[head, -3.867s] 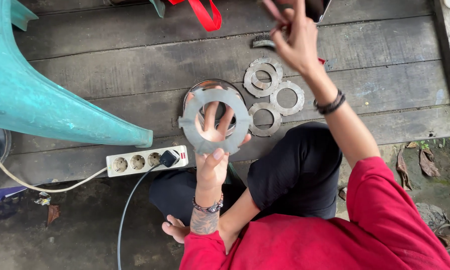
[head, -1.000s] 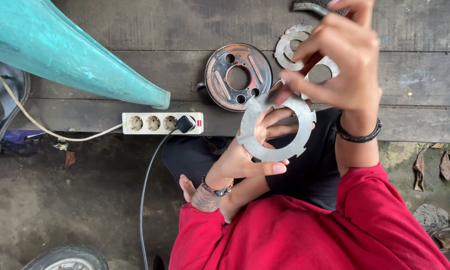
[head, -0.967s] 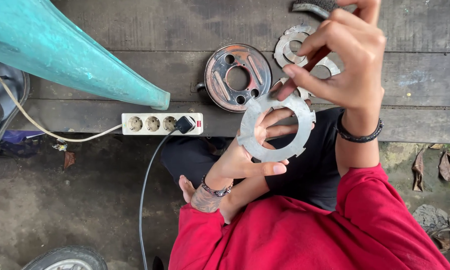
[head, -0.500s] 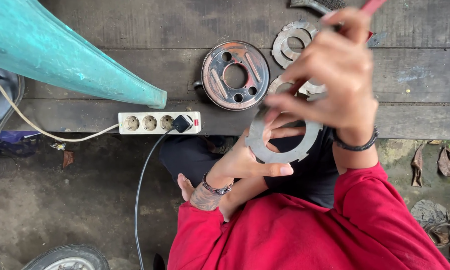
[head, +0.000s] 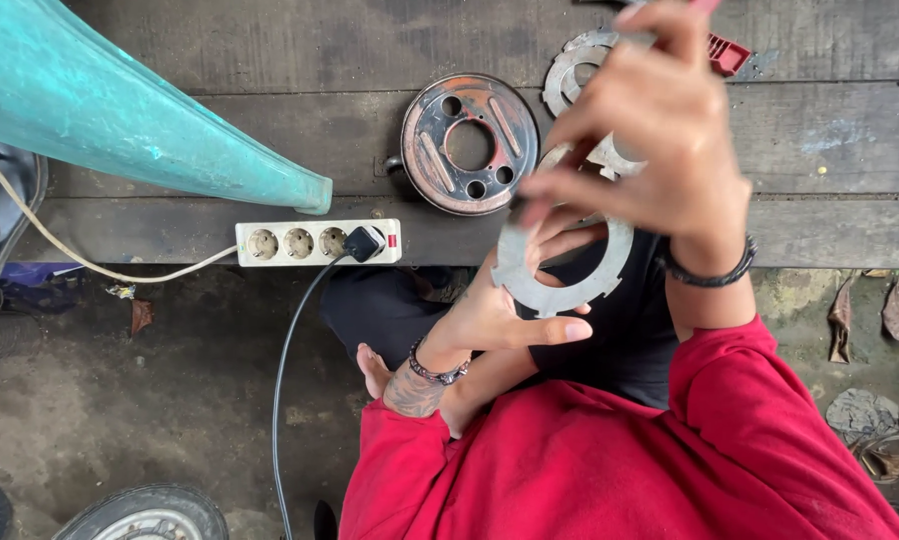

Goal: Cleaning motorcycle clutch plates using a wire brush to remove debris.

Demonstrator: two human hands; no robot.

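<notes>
A teal plastic chair leg (head: pixel 150 110) occupies the upper left, its foot resting on the dark wooden planks (head: pixel 220 50). Just below it lies a white power strip (head: pixel 315 243) with one black plug (head: pixel 364 242) inserted. Right of this, a rusty round plate (head: pixel 470 143) lies flat on the planks. The left hand (head: pixel 490 315) supports a grey notched metal ring (head: pixel 560 270) from below, fingers closed around its lower rim, above the lap. The right hand (head: pixel 660 130) is raised over the ring's upper edge, fingers bunched on a thin tool; the grip detail is blurred. Further grey rings (head: pixel 575 65) lie behind it.
</notes>
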